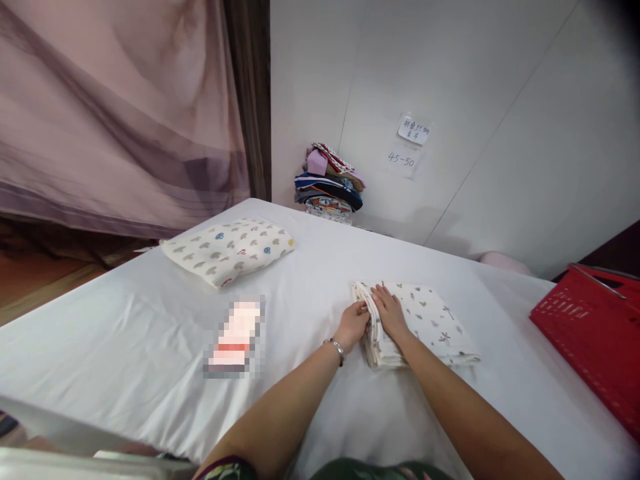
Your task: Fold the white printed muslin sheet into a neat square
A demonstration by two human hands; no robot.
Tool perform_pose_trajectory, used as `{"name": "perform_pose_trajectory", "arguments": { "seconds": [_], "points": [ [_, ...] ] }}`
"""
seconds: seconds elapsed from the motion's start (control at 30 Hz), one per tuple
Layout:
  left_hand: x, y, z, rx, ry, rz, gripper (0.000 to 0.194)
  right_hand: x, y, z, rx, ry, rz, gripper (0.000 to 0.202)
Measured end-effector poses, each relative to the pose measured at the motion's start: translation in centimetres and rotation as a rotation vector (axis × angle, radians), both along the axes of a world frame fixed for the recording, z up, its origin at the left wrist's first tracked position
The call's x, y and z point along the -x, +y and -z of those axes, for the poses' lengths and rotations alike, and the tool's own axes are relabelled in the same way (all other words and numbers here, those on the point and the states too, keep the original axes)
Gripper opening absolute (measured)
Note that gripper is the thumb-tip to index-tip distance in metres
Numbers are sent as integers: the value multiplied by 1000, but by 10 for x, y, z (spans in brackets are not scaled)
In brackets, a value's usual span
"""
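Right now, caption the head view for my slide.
Left hand and right hand on folded printed cloth atop white tablecloth.

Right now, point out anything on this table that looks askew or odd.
Only the pixelated rectangle on the white tablecloth, left of the left hand, stands out: coarse blocks hide its details. Nothing looks spilled or damaged.

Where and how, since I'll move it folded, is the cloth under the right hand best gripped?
Probably grip the folded cloth by its layered left edge, from the left, pinching layers together: they show stacked there, while the top lies flat.
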State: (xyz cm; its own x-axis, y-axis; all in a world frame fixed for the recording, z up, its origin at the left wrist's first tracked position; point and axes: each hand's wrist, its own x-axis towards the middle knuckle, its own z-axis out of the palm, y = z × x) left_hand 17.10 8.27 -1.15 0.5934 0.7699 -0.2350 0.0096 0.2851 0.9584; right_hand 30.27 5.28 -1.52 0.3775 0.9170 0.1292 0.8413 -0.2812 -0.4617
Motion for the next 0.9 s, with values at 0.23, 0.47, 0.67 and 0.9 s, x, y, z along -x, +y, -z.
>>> {"name": "perform_pose_trajectory", "arguments": {
  "seconds": [0.23,0.47,0.67,0.9],
  "points": [
    [3,13,4,-75,125,-30,28,5,2,0,71,-168,-26,43],
    [-16,40,1,-58,218,-110,34,8,1,-3,90,-178,-22,44],
    [-27,52,4,-101,267,-140,26,9,0,-5,97,-190,-22,44],
    [-24,53,11,-221,336,-169,20,8,1,-2,90,-230,-38,45]
  ]
}}
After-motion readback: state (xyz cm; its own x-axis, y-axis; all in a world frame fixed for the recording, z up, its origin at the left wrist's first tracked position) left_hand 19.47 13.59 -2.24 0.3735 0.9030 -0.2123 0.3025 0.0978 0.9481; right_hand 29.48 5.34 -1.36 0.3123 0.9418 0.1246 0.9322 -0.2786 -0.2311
